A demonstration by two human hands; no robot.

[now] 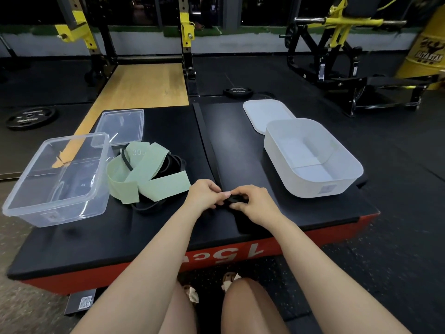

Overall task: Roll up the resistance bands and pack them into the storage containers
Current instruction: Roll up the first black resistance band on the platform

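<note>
A black resistance band point(237, 200) lies stretched along the black padded platform point(125, 232), its near end rolled into a small coil. My left hand point(204, 193) and my right hand point(252, 204) both pinch that coil near the platform's front edge. To the left sits a tangled heap of a pale green band point(144, 175) marked "30" and thin black bands point(172, 163). An empty clear plastic container point(57, 179) stands at the far left, an empty white container point(313, 157) at the right.
The clear lid point(120, 126) lies behind the heap, the white lid point(267, 114) behind the white container. Weight plates point(30, 117) lie on the floor, with a squat rack and a yellow machine beyond. My knees are below the platform's red front.
</note>
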